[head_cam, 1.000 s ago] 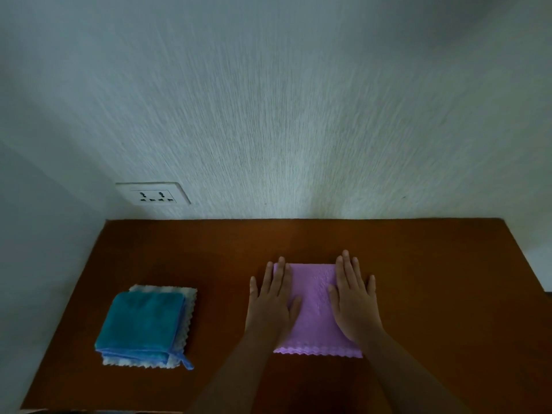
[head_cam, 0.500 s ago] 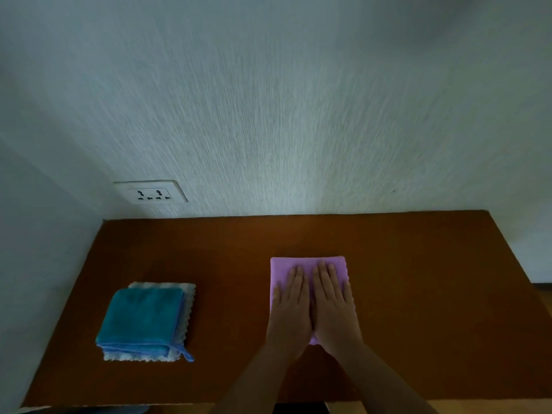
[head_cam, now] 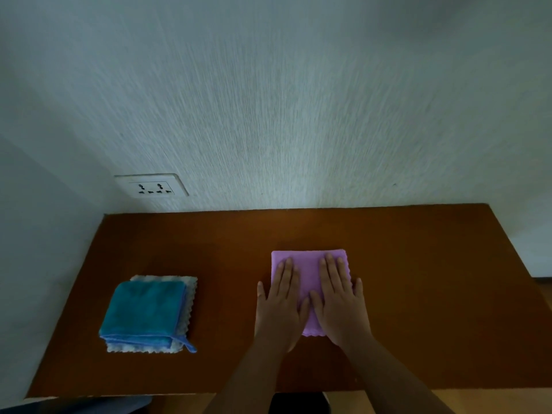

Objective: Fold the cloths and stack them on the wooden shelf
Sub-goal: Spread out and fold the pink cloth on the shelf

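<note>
While the folded purple cloth (head_cam: pixel 309 264) lies on the wooden shelf (head_cam: pixel 418 279), well right of the stacked teal cloth (head_cam: pixel 143 312), the left hand (head_cam: pixel 279 306) and right hand (head_cam: pixel 337 300) press it, fingers (head_cam: pixel 330 264) straight, gripping nothing; I'd smooth outward, keeping edges square; a hurried lift would likely undo the fold.

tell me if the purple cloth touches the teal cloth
Apart: the head view shows bare wooden shelf between the purple cloth and the teal cloth.
</note>
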`<action>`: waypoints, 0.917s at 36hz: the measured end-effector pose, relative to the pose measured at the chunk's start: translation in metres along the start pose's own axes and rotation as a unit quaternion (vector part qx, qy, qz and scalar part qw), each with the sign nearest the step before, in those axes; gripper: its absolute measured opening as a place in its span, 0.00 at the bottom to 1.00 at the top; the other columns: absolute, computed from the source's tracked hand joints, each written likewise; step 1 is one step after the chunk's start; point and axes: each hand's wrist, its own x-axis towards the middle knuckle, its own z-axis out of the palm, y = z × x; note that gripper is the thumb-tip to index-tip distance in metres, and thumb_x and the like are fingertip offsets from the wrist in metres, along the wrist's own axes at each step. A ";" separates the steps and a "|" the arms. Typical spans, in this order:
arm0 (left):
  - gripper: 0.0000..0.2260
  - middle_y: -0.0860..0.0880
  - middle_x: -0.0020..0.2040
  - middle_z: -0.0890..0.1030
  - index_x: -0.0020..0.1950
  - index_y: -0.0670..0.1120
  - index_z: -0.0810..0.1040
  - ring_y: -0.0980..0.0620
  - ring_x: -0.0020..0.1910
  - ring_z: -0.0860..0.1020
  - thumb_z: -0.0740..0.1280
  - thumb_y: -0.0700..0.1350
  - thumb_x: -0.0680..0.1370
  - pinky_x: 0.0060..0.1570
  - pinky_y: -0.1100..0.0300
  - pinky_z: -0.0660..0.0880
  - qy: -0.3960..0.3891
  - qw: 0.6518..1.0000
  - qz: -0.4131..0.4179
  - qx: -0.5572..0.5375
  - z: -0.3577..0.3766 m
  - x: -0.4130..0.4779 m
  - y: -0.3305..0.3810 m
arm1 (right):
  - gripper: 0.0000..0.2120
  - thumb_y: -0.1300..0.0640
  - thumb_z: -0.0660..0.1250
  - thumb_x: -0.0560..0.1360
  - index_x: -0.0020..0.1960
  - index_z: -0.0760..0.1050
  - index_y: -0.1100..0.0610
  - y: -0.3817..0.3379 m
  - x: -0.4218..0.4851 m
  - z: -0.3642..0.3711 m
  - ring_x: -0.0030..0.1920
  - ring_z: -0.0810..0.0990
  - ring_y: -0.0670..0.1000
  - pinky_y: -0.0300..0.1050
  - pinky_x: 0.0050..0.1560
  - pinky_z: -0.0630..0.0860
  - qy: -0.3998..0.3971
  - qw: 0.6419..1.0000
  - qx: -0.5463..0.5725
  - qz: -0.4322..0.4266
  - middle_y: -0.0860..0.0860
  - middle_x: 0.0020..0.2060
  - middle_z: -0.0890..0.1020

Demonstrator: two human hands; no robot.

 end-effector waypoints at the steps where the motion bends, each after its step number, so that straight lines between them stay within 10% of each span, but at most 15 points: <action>1: 0.28 0.45 0.71 0.69 0.71 0.43 0.62 0.49 0.69 0.68 0.38 0.57 0.81 0.55 0.46 0.74 -0.004 1.000 -0.006 0.002 0.001 0.000 -0.002 | 0.32 0.42 0.35 0.80 0.72 0.58 0.61 0.001 0.000 0.000 0.70 0.66 0.60 0.62 0.57 0.72 0.004 1.000 0.003 0.009 0.59 0.71 0.65; 8: 0.29 0.44 0.72 0.67 0.74 0.43 0.59 0.47 0.70 0.67 0.38 0.58 0.81 0.59 0.43 0.68 -0.038 0.997 -0.058 0.019 0.003 -0.007 -0.021 | 0.32 0.41 0.37 0.79 0.72 0.59 0.60 0.015 -0.003 -0.003 0.65 0.72 0.63 0.63 0.54 0.73 -0.013 0.998 0.011 0.068 0.61 0.68 0.70; 12: 0.29 0.49 0.76 0.39 0.73 0.48 0.34 0.50 0.73 0.38 0.27 0.60 0.75 0.69 0.45 0.42 -0.059 0.997 -0.032 0.025 0.000 -0.012 -0.028 | 0.36 0.39 0.34 0.78 0.72 0.61 0.61 0.027 -0.005 0.000 0.67 0.69 0.62 0.64 0.57 0.71 -0.039 0.997 0.005 0.071 0.60 0.69 0.68; 14: 0.26 0.51 0.75 0.34 0.72 0.49 0.31 0.52 0.73 0.33 0.34 0.58 0.79 0.71 0.47 0.39 -0.082 0.996 -0.042 0.001 -0.006 -0.011 -0.026 | 0.43 0.34 0.23 0.71 0.76 0.46 0.59 0.030 -0.004 -0.004 0.75 0.54 0.59 0.60 0.69 0.57 -0.053 0.997 0.000 0.054 0.57 0.75 0.52; 17: 0.24 0.50 0.78 0.44 0.77 0.47 0.40 0.51 0.76 0.42 0.45 0.49 0.83 0.73 0.49 0.43 -0.077 0.991 -0.078 -0.071 -0.020 -0.009 -0.022 | 0.35 0.36 0.34 0.77 0.76 0.37 0.56 0.029 -0.006 -0.016 0.76 0.41 0.53 0.54 0.73 0.44 -0.069 0.989 0.107 0.082 0.52 0.76 0.42; 22: 0.20 0.49 0.71 0.69 0.74 0.47 0.61 0.49 0.68 0.69 0.53 0.39 0.82 0.65 0.56 0.66 0.051 0.898 -0.232 -0.371 -0.041 -0.004 -0.012 | 0.24 0.56 0.57 0.80 0.74 0.56 0.57 0.026 -0.010 -0.048 0.69 0.67 0.53 0.48 0.65 0.67 0.049 0.899 0.381 0.212 0.53 0.71 0.65; 26: 0.17 0.46 0.66 0.73 0.70 0.46 0.66 0.47 0.61 0.73 0.58 0.43 0.81 0.56 0.56 0.72 0.037 0.862 -0.325 -0.386 -0.048 0.006 -0.006 | 0.17 0.56 0.62 0.78 0.66 0.67 0.59 0.030 -0.004 -0.054 0.53 0.76 0.52 0.42 0.49 0.71 -0.027 0.853 0.426 0.299 0.53 0.58 0.75; 29: 0.20 0.44 0.60 0.74 0.69 0.41 0.65 0.50 0.50 0.73 0.62 0.47 0.79 0.48 0.56 0.73 -0.008 0.850 -0.340 -0.403 -0.048 0.011 -0.006 | 0.09 0.55 0.64 0.77 0.41 0.68 0.57 0.030 0.003 -0.049 0.34 0.68 0.47 0.37 0.35 0.66 -0.089 0.849 0.422 0.307 0.50 0.35 0.70; 33: 0.18 0.42 0.57 0.74 0.61 0.40 0.67 0.47 0.49 0.73 0.66 0.47 0.77 0.50 0.52 0.75 -0.055 0.866 -0.326 -0.376 -0.049 0.015 -0.006 | 0.09 0.57 0.66 0.76 0.39 0.69 0.58 0.027 0.010 -0.046 0.41 0.72 0.51 0.46 0.44 0.72 -0.134 0.833 0.429 0.321 0.54 0.39 0.73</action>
